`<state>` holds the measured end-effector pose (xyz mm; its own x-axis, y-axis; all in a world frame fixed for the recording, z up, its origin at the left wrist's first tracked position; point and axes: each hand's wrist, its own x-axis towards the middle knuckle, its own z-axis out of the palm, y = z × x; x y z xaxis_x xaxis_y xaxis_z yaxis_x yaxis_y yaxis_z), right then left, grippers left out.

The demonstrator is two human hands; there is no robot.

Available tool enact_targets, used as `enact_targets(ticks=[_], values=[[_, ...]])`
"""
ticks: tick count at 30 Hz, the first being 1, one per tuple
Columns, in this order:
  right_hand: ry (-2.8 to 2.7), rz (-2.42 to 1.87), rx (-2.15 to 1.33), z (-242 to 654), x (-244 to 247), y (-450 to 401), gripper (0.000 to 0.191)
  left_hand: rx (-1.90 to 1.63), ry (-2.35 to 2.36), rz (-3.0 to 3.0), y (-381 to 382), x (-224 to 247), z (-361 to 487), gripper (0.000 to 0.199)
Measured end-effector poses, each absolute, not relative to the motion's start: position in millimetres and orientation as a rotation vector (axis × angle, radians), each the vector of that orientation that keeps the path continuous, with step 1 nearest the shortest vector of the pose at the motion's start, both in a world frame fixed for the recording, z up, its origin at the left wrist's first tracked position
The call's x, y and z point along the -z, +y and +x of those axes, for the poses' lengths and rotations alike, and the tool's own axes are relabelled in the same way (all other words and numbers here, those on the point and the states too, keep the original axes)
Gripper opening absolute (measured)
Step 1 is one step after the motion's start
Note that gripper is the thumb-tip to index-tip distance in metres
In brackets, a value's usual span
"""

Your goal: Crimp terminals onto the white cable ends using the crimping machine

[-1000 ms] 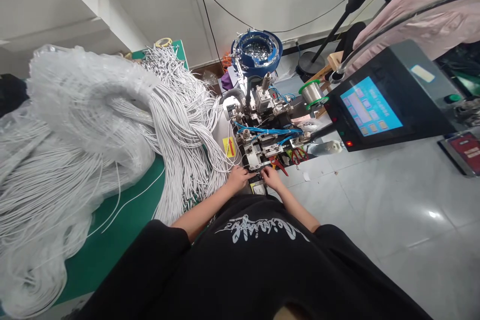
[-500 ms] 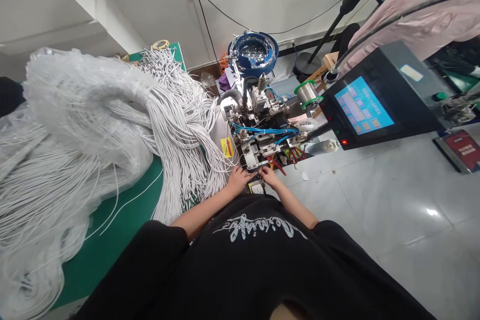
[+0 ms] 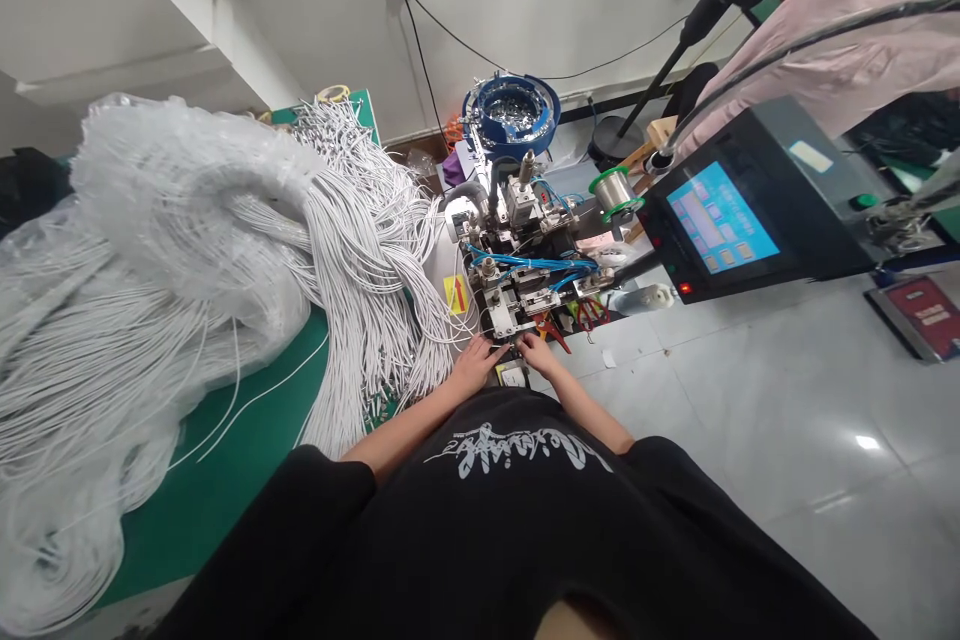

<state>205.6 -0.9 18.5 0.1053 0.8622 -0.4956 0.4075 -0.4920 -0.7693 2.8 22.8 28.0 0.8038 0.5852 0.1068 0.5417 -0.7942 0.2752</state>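
Observation:
Both of my hands meet at the near edge of a small bench machine (image 3: pixel 504 310) with metal blocks and blue air tubes. My left hand (image 3: pixel 474 363) has its fingers drawn together, pointing right, on what looks like the end of a white cable (image 3: pixel 442 305) from the bundle beside it. A short way to the right, my right hand (image 3: pixel 535 354) is closed in a pinch under the front of the machine. Whatever lies between its fingertips is too small to make out. Red-handled pliers (image 3: pixel 553 332) lie just beyond the right hand.
White cables (image 3: pixel 360 270), partly wrapped in clear plastic (image 3: pixel 172 150), cover much of the green table (image 3: pixel 247 410) on the left. Behind the machine stands a blue feeder bowl (image 3: pixel 551 110). A wire spool (image 3: pixel 616 192) and a lit screen (image 3: pixel 724 218) are at right; a person in pink (image 3: pixel 810 60) is beyond.
The view has shifted slightly. My left hand's fingers have moved a little at the machine's edge, while my right hand stays in nearly the same place.

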Motion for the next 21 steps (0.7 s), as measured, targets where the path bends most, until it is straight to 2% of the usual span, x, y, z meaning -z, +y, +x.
enact_targets(ticks=[12, 21], values=[[-1.214, -2.021, -1.335, 202, -23, 0, 0.018, -0.376, 1.146, 2.653, 15, -42, 2, 0.036], [-1.194, -2.037, -1.341, 201, -27, 2, 0.019, -0.340, 1.138, 2.582, 16, -45, 4, 0.034]])
